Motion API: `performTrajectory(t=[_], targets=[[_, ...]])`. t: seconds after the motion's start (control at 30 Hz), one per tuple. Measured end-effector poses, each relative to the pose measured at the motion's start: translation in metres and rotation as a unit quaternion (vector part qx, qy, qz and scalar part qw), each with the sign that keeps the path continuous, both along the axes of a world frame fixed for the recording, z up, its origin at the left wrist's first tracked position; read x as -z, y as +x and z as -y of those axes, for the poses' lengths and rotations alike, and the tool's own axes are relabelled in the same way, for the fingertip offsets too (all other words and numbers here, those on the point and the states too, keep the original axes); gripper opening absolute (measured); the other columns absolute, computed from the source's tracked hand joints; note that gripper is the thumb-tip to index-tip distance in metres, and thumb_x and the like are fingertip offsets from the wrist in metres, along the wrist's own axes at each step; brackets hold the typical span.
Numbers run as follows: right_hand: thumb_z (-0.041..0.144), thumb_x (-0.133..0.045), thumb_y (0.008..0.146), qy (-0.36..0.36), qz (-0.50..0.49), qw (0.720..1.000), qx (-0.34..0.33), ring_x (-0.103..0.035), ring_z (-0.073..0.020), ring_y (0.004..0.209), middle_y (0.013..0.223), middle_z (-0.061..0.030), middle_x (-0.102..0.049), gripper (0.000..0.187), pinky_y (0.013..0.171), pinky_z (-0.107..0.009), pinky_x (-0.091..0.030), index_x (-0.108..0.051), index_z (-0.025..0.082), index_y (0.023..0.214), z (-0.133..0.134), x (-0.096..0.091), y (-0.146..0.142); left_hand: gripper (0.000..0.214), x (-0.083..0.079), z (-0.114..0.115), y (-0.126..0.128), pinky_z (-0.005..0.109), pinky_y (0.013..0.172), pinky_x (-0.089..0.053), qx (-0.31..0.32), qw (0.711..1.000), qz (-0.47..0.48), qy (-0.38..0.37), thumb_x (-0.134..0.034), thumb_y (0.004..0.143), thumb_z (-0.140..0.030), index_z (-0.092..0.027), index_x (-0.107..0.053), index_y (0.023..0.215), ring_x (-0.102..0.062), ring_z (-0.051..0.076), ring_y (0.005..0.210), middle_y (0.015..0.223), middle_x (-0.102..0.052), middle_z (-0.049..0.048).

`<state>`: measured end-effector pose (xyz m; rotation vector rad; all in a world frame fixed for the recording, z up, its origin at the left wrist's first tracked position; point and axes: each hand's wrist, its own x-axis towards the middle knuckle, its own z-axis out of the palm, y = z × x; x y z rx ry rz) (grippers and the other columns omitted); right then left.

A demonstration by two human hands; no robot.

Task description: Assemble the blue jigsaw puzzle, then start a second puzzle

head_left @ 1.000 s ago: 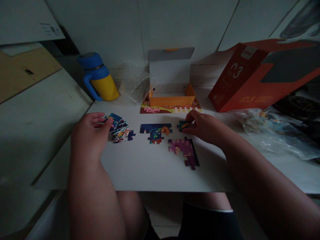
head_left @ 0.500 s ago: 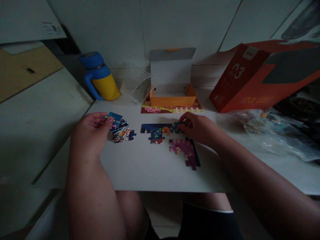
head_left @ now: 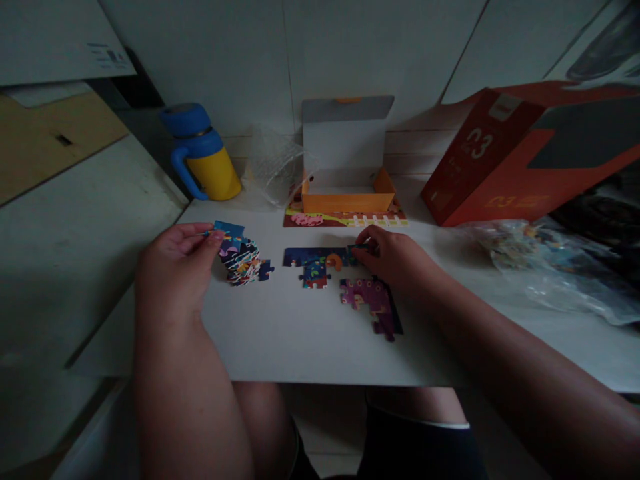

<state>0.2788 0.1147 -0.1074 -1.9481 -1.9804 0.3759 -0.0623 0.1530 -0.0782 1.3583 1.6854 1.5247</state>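
My left hand (head_left: 175,263) pinches a blue puzzle piece (head_left: 227,230) just above a small pile of loose puzzle pieces (head_left: 241,261) on the white board (head_left: 300,333). My right hand (head_left: 393,257) grips a dark puzzle piece (head_left: 356,249) and presses it against the right end of a joined blue section (head_left: 315,261). A joined purple section (head_left: 373,303) lies just below my right hand.
An open orange box (head_left: 347,193) stands behind the puzzle on a finished strip of pieces (head_left: 345,218). A blue and yellow bottle (head_left: 205,163) is at the back left, crumpled plastic (head_left: 275,163) beside it. A large red carton (head_left: 520,153) and a plastic bag (head_left: 550,267) lie at right.
My right hand has slid left with its piece until it meets the blue section. My left hand has lifted a blue piece slightly from the pile.
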Motion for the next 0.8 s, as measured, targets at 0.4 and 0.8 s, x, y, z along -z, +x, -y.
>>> performTrajectory(t=[0.4, 0.8], targets=[[0.037, -0.066, 0.096, 0.034, -0.077, 0.996, 0.007, -0.064, -0.0191, 0.07, 0.087, -0.004, -0.076, 0.015, 0.064, -0.032, -0.044, -0.073, 0.024, 0.102, 0.002, -0.004, 0.004, 0.024, -0.007, 0.006, 0.004, 0.022, 0.064, -0.053, 0.01, 0.999, 0.027, 0.022, -0.081, 0.085, -0.018, -0.013, -0.077, 0.108, -0.07, 0.013, 0.07, 0.09, -0.082, 0.0033], [0.05, -0.094, 0.081, 0.03, -0.519, 0.846, -0.12, -0.063, -0.0137, 0.074, 0.089, -0.0011, -0.071, 0.042, 0.063, -0.026, -0.051, -0.07, 0.023, 0.102, 0.02, -0.023, -0.012, 0.017, -0.013, 0.04, 0.069, 0.029, 0.073, -0.062, 0.289, 0.956, 0.022, -0.032, -0.076, 0.093, -0.031, -0.021, -0.078, 0.107, -0.077, 0.019, 0.078, 0.095, -0.081, 0.0053]])
